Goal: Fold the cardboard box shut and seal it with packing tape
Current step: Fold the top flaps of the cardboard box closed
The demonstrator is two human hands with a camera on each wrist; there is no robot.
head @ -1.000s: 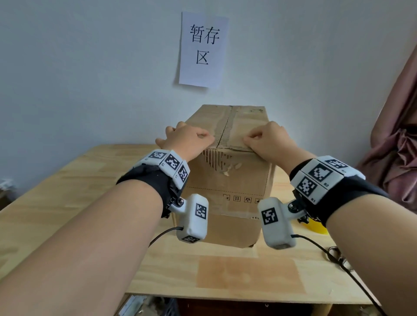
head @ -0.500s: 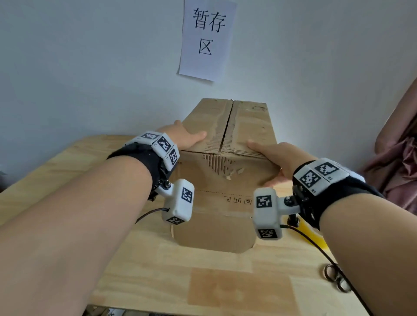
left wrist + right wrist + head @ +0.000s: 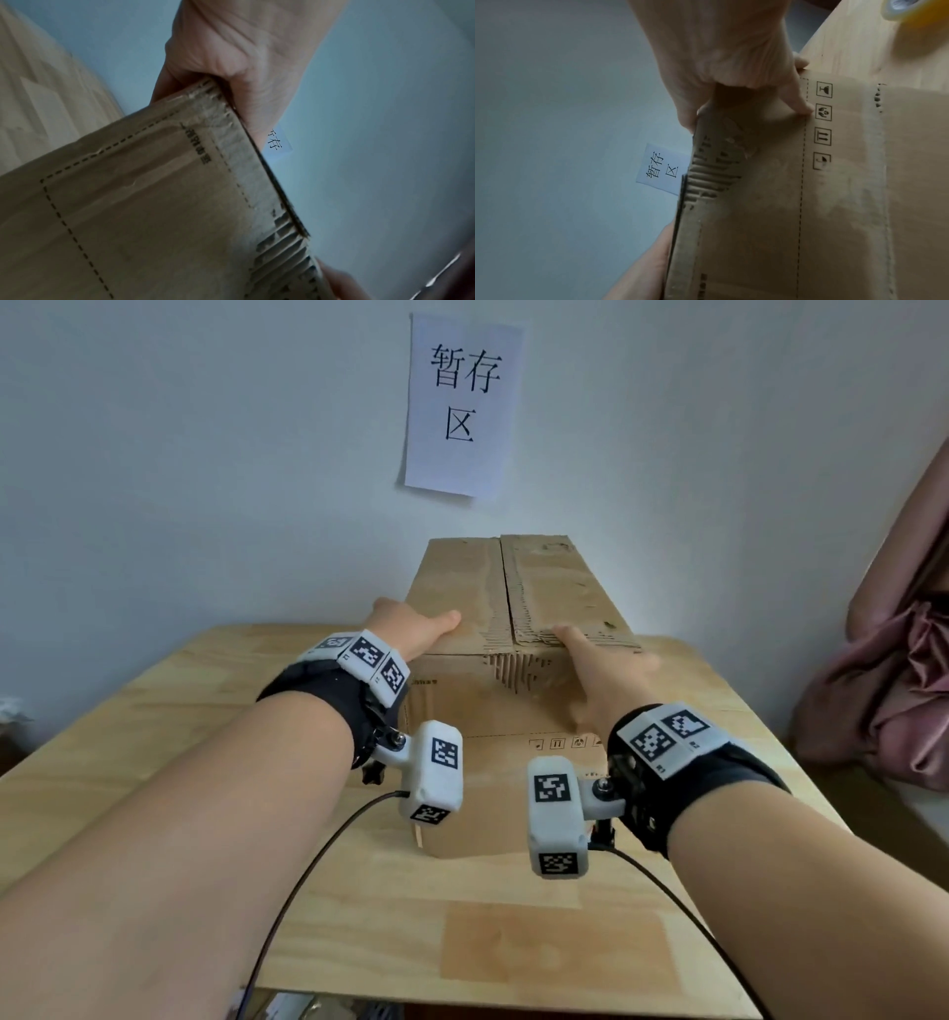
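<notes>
Cardboard box (image 3: 518, 711) flaps closed, left hand (image 3: 411, 631) grip clasping near-left top corner, right hand (image 3: 603, 670) likewise.

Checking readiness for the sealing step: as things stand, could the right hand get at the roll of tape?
Probably yes. The tape roll lies on the table beside the box, on the right hand's side, nothing visibly between; the hand must first release the box corner.

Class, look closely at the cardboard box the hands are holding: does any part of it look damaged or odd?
Yes. The cardboard box is worn: along the centre seam and down the near face below it, the outer paper is torn away, baring the corrugated ribs. No tape covers the seam yet.
</notes>
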